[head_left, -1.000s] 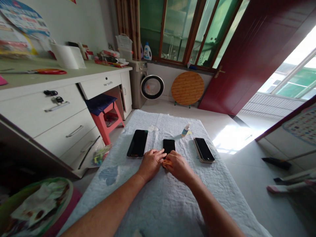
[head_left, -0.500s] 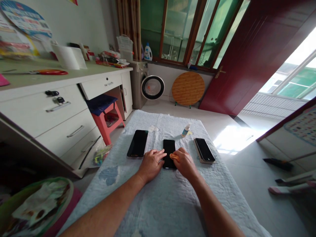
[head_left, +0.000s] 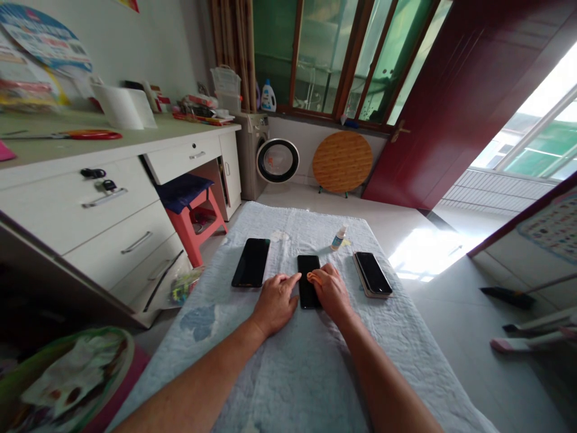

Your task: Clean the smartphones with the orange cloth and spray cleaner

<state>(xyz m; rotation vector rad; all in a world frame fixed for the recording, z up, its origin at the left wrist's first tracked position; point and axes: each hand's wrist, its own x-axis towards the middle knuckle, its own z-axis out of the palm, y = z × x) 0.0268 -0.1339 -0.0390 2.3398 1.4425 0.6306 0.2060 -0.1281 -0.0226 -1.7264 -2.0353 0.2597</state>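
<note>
A black smartphone (head_left: pixel 308 294) lies flat, screen up, on the pale blue quilted cloth (head_left: pixel 288 373) between my hands. My right hand (head_left: pixel 332 293) is closed on a small orange cloth (head_left: pixel 314 277) and presses it against the right side of the screen. At the phone's left edge rests my left hand (head_left: pixel 274 305), its index finger and thumb apart, fingertips at or very near the edge. It grips nothing. Left of it lies a larger black phone or tablet (head_left: pixel 251 263). A small spray bottle (head_left: pixel 339 237) stands beyond my right hand.
Right of my hands another black phone (head_left: pixel 373 273) lies on a pale, flat thing. A red stool (head_left: pixel 195 222) and a white desk (head_left: pixel 121 207) stand left. At the lower left is a bin (head_left: pixel 130 367) with waste. A washing machine (head_left: pixel 252 156) stands open behind.
My right hand has moved the orange cloth slightly up and left on the screen. My left fingers have drawn back a little toward the phone's left edge.
</note>
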